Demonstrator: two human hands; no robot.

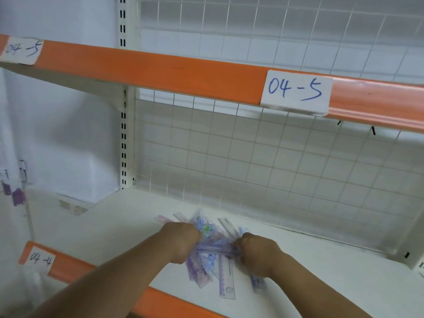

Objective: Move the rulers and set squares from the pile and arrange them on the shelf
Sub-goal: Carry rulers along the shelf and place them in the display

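Rulers and set squares [214, 255]: loose clear-plastic bundle, lying on the white shelf [110, 228] labelled 04-4, near its front edge. Left hand [183, 239] and right hand [257, 253] each grip a side. Advice: square the edges together, then slide back toward the wire grid [275, 161].

Clear glossy plastic rulers [227, 281] on a matt white shelf [114, 226].

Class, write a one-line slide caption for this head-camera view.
Left hand and right hand grip a jumbled bundle of rulers on the white shelf marked 04-4.
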